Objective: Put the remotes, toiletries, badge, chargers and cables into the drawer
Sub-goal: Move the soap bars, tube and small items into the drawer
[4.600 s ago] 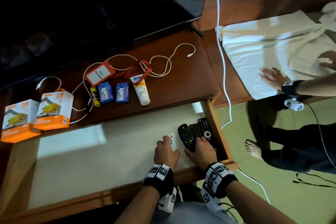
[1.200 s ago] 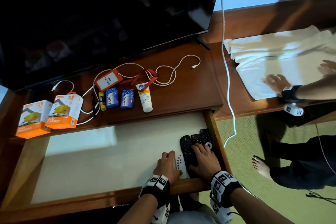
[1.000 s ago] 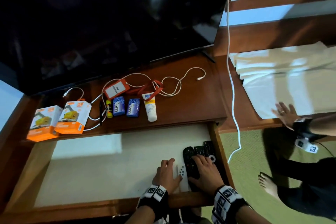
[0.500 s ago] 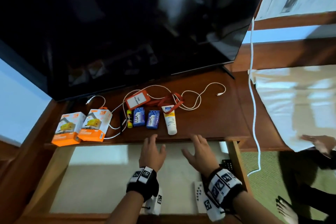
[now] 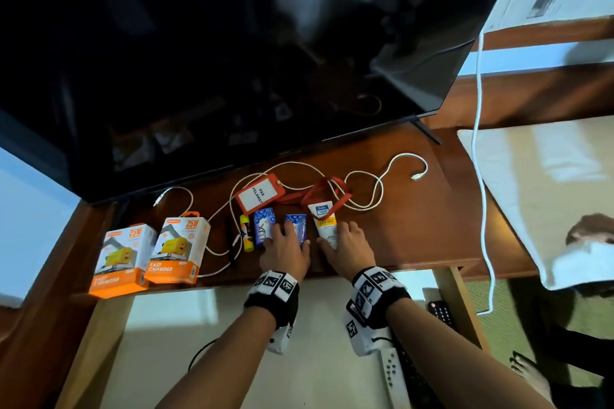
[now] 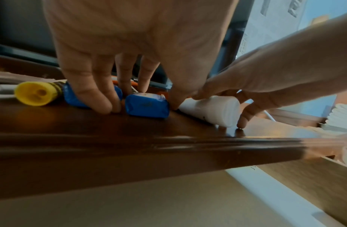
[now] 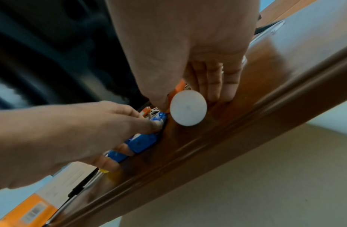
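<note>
On the brown desktop (image 5: pixel 415 229) my left hand (image 5: pixel 289 236) grips two blue soap packs (image 5: pixel 263 229) (image 6: pixel 147 107), fingers draped over them and thumb at the right one's side. My right hand (image 5: pixel 337 237) pinches the white cream tube (image 5: pixel 324 219) (image 7: pixel 188 108) between thumb and fingers. A yellow-capped stick (image 6: pixel 35 93), an orange badge (image 5: pixel 259 197), a white cable (image 5: pixel 365 183) and two orange charger boxes (image 5: pixel 177 247) lie on the desk. In the open drawer (image 5: pixel 332 375) below lie a white remote (image 5: pixel 393 372) and a black remote (image 5: pixel 440 310).
A large black TV (image 5: pixel 232 43) stands right behind the items. A folded white cloth (image 5: pixel 531 192) lies on the desk to the right, with another person's head (image 5: pixel 588 249) at its edge. A white cord (image 5: pixel 478 143) hangs down past the drawer's right side.
Both hands left the remotes in the drawer and rose to the desktop. The left now grips the blue soap packs and the right the cream tube. The view tilted up.
</note>
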